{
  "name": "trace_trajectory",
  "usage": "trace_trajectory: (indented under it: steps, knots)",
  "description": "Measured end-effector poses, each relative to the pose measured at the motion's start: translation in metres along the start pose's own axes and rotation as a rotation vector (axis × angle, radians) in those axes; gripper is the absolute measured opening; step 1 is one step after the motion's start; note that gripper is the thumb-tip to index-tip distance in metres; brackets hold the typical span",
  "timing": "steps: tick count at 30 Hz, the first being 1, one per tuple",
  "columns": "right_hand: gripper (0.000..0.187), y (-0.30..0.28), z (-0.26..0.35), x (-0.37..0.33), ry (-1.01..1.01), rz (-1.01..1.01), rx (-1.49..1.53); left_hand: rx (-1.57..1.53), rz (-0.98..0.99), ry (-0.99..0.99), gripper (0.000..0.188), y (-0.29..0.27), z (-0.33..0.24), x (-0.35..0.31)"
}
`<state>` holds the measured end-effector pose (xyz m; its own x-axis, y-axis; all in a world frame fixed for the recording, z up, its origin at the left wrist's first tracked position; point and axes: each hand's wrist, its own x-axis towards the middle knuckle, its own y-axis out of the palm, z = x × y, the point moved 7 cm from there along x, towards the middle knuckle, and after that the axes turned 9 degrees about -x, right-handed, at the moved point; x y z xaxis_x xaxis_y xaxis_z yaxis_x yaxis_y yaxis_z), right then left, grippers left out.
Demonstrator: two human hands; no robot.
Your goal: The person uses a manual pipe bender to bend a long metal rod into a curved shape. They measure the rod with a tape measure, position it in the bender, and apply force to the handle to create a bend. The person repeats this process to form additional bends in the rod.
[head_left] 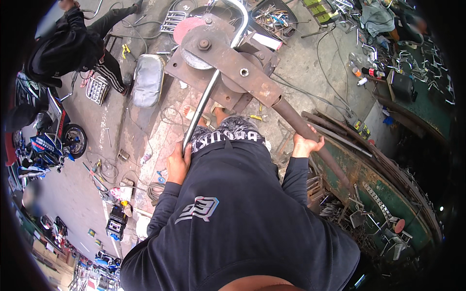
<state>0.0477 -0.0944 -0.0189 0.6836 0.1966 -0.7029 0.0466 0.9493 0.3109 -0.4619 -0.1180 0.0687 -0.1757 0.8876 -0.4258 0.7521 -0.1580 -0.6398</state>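
Observation:
In front of me stands a rusty manual pipe bender [233, 63] with round dies, a thick bolted arm and a base plate. A shiny metal tube [203, 104] runs through it, straight on my side and curved in a hook beyond the dies. My left hand [178, 162] is closed round the tube's near end, by my left thigh. My right hand [307, 143] grips the bender's long brown lever pipe [335, 170], which slants down to the right from the arm. Parts of the tube are hidden under the bender's arm.
A worn grey seat pad [149, 80] lies left of the bender, and another person [60, 51] is beyond it. A blue motorcycle [51, 138] stands far left. Behind the bender is a black tray of tools [274, 19]. Long metal bars [383, 165] lie at right; cables cross the floor.

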Motion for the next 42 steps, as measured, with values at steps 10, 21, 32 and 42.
trace_trajectory:
  steps: [10, 21, 32, 42]
  knots:
    - [0.046, 0.0, 0.001, -0.003, -0.018, -0.047, -0.038, 0.029, 0.01, -0.007, 0.025, 0.0, 0.0, 0.002]
    - [0.045, 0.002, -0.001, -0.007, -0.009, -0.044, -0.021, 0.008, -0.011, 0.015, 0.024, 0.0, 0.0, 0.001]
    - [0.045, 0.007, -0.001, -0.012, -0.018, -0.04, -0.003, -0.025, -0.025, 0.065, 0.025, -0.001, 0.002, -0.002]
    - [0.045, 0.005, -0.001, -0.012, -0.02, -0.041, -0.024, 0.025, -0.012, 0.004, 0.027, 0.001, 0.001, 0.001]
